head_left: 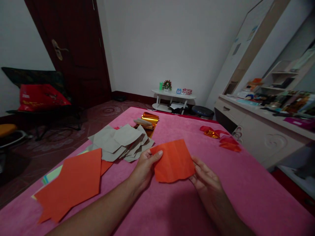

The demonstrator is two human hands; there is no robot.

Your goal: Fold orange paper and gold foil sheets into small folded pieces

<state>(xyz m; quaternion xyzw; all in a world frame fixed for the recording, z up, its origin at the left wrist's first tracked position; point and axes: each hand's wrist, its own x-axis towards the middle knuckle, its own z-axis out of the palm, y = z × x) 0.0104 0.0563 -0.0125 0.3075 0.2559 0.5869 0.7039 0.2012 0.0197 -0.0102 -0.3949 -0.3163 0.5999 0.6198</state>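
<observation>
Pinching a small orange sheet (173, 162) at its opposite sides, the person's two hands hold it above the middle of a pink-covered tabletop (246, 183), and from where I stand its faint creases and uneven lower edge show plainly. The left hand (147, 164) has its thumb laid flat over the near face by the upper left corner, fingers behind; the right hand (206, 178) grips the right edge between fingers and thumb. Just beyond the left hand sprawls a loose heap of grey sheets (126, 137), with a shiny gold roll (150, 118) behind it. Nearer, to the left of the forearm, lie larger orange sheets (76, 178) with jagged lower ends, over a few pale green papers (52, 174). Well apart on the far right sit some crumpled red and gold pieces (211, 132). Past the tabletop, a low white stand (173, 94) against the wall carries a green can (160, 86) and a potted plant (167, 86), with a dark round stool (202, 111) beside it. Off to the left, a red bag (41, 96) rests on a folding chair (31, 77) by the dark red door (76, 49).
</observation>
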